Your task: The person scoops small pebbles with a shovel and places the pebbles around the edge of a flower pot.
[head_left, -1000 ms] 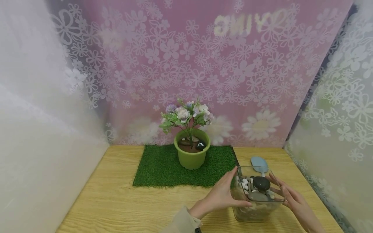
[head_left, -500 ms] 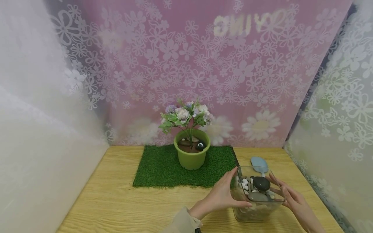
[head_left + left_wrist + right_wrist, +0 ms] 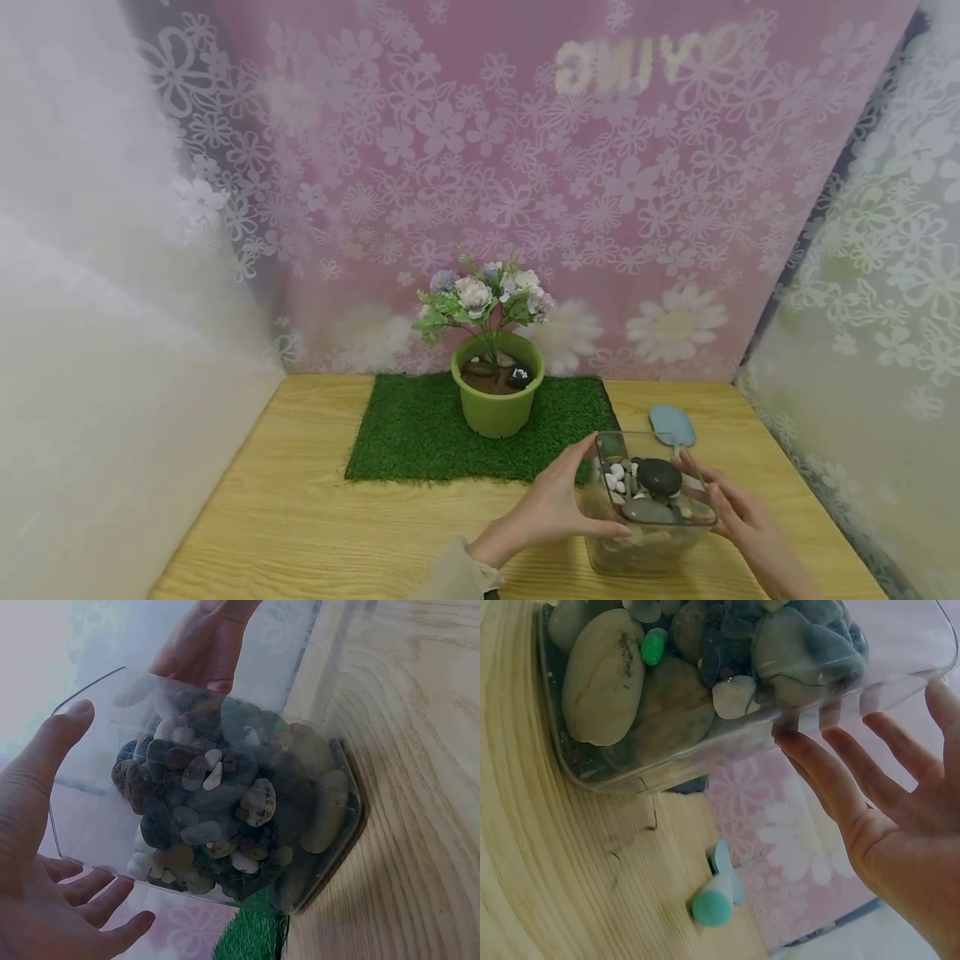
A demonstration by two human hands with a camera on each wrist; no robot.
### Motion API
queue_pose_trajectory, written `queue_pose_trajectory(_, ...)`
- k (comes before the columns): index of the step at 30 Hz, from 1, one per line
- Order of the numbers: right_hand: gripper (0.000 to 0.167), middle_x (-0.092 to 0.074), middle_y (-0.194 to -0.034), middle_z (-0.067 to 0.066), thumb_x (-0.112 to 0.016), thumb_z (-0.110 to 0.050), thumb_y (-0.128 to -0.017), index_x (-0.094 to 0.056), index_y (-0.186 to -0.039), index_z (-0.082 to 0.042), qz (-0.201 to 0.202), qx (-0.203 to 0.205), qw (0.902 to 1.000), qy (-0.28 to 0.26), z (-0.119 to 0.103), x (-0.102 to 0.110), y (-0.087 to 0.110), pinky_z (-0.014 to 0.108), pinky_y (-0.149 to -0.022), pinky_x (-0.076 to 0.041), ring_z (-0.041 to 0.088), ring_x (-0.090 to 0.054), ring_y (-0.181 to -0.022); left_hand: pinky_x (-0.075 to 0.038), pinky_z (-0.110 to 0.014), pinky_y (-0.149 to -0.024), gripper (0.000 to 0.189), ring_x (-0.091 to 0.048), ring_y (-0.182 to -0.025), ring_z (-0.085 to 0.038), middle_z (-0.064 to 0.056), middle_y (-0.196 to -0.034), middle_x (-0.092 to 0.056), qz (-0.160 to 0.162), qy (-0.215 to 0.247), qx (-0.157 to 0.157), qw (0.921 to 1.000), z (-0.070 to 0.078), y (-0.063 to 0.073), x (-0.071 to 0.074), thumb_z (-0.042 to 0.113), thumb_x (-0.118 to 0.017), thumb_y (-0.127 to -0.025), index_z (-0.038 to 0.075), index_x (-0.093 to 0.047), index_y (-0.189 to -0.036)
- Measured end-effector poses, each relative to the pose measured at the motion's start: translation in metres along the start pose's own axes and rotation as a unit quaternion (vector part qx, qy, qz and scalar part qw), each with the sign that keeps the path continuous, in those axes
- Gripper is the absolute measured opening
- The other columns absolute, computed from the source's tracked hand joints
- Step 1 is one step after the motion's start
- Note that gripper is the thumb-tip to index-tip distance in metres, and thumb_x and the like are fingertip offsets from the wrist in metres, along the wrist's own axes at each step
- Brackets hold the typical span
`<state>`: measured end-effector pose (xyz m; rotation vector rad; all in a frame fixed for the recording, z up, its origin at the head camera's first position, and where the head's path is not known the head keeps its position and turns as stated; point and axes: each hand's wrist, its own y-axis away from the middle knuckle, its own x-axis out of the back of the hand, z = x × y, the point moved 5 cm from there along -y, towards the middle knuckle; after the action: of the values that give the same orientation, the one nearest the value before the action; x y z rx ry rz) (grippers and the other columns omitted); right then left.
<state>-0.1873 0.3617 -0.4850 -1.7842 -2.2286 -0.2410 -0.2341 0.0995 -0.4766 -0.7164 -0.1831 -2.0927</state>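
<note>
Both forearms come in from the near edge of the head view, the left hand point(image 3: 551, 508) angled inward with a pale sleeve point(image 3: 453, 575) at its wrist, the right hand point(image 3: 746, 512) slanting in from the near right corner. Between them, toward the right of the worktop point(image 3: 300, 508), is the clear box point(image 3: 637, 554), with its top facing up. Its base is at the wood; full contact cannot be told.

To the left of the box there is a broad stretch of bare wood in front of the mat point(image 3: 405, 433). The mat's near right corner comes just beside the box's far left corner. On the right, the right hand fills much of the narrower strip before the side curtain point(image 3: 862, 333). The scoop point(image 3: 672, 423) lies just behind the box, and the pot point(image 3: 497, 410) stands on the mat, well apart from the hands.

Both hands grasp the box, widely spread. The left thumb lies at the near rim with the fingers along the far side; the right fingertips touch the opposite side. Stones point(image 3: 214, 787) fill much of it, a black one on top.
</note>
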Motion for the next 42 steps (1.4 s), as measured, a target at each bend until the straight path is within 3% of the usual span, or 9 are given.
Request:
queue_pose_trajectory(4, 0.050, -0.042, -0.150, -0.029, -0.022, -0.021, -0.114, -0.022, -0.163, -0.013, -0.003, 0.013, 0.9998, -0.012, -0.002, -0.008, -0.002, 0.056, -0.082, -0.057, -0.011, -0.052, -0.120, -0.047, -0.051, -0.106, 0.113, -0.039, -0.145, -0.018, 0.011, -0.162, -0.029, -0.003, -0.002, 0.007, 1.0000, -0.004, 0.005, 0.006, 0.054, -0.084, -0.078, 0.047, -0.008, -0.160)
queue_pose_trajectory(8, 0.050, -0.042, -0.146, -0.035, -0.023, -0.022, -0.114, -0.025, -0.162, -0.008, 0.007, 0.014, 0.9997, -0.016, -0.004, -0.017, -0.003, 0.067, -0.080, -0.053, -0.012, -0.053, -0.119, -0.046, -0.051, -0.107, 0.113, -0.039, -0.145, -0.019, 0.010, -0.162, -0.030, -0.005, 0.001, 0.011, 0.9999, -0.007, 0.011, 0.013, 0.053, -0.085, -0.077, 0.046, -0.009, -0.160)
queue_pose_trajectory(15, 0.048, -0.046, -0.144, -0.032, -0.024, -0.020, -0.114, -0.029, -0.160, -0.006, 0.017, 0.030, 0.9992, -0.018, -0.009, -0.032, -0.009, 0.064, -0.079, -0.054, -0.008, -0.056, -0.119, -0.043, -0.051, -0.110, 0.113, -0.038, -0.145, -0.015, 0.012, -0.160, -0.033, 0.003, 0.016, 0.007, 0.9999, -0.014, 0.018, 0.024, 0.052, -0.086, -0.076, 0.045, -0.011, -0.160)
queue_pose_trajectory(22, 0.046, -0.047, -0.144, -0.029, -0.026, -0.016, -0.114, -0.033, -0.158, -0.006, 0.012, 0.050, 0.9984, -0.020, -0.014, -0.045, -0.016, 0.039, -0.079, -0.059, -0.006, -0.057, -0.119, -0.038, -0.041, -0.116, 0.112, -0.038, -0.143, -0.010, 0.013, -0.158, -0.036, 0.004, 0.056, -0.007, 0.9984, -0.021, 0.025, 0.033, 0.047, -0.088, -0.077, 0.041, -0.014, -0.161)
queue_pose_trajectory(24, 0.046, -0.047, -0.143, -0.030, -0.027, -0.017, -0.114, -0.033, -0.158, -0.007, 0.013, 0.048, 0.9985, -0.023, -0.015, -0.049, -0.018, 0.037, -0.079, -0.059, -0.007, -0.056, -0.119, -0.039, -0.041, -0.115, 0.110, -0.039, -0.143, -0.010, 0.012, -0.158, -0.036, 0.005, 0.063, -0.009, 0.9980, -0.024, 0.027, 0.037, 0.045, -0.088, -0.078, 0.041, -0.015, -0.161)
queue_pose_trajectory(27, 0.046, -0.048, -0.143, -0.028, -0.029, -0.018, -0.113, -0.033, -0.158, -0.005, 0.022, 0.047, 0.9983, -0.026, -0.016, -0.056, -0.020, 0.043, -0.081, -0.059, -0.010, -0.053, -0.120, -0.039, -0.044, -0.115, 0.110, -0.038, -0.143, -0.010, 0.012, -0.158, -0.036, 0.005, 0.072, -0.011, 0.9973, -0.027, 0.030, 0.041, 0.043, -0.088, -0.078, 0.042, -0.015, -0.160)
queue_pose_trajectory(33, 0.045, -0.048, -0.144, -0.024, -0.029, -0.019, -0.113, -0.035, -0.155, -0.002, 0.033, 0.050, 0.9975, -0.037, -0.017, -0.067, -0.024, 0.069, -0.084, -0.052, -0.020, -0.039, -0.125, -0.040, -0.048, -0.113, 0.110, -0.039, -0.144, -0.011, 0.010, -0.159, -0.037, 0.008, 0.082, -0.021, 0.9964, -0.034, 0.037, 0.050, 0.037, -0.089, -0.079, 0.042, -0.016, -0.161)
queue_pose_trajectory(42, 0.044, -0.047, -0.142, -0.027, -0.030, -0.018, -0.113, -0.037, -0.154, -0.003, 0.034, 0.059, 0.9960, -0.059, -0.024, -0.081, -0.031, 0.071, -0.082, -0.051, -0.021, -0.038, -0.126, -0.043, -0.046, -0.111, 0.109, -0.039, -0.144, -0.014, 0.009, -0.160, -0.036, 0.013, 0.088, -0.028, 0.9956, -0.039, 0.046, 0.062, 0.036, -0.089, -0.079, 0.041, -0.017, -0.161)
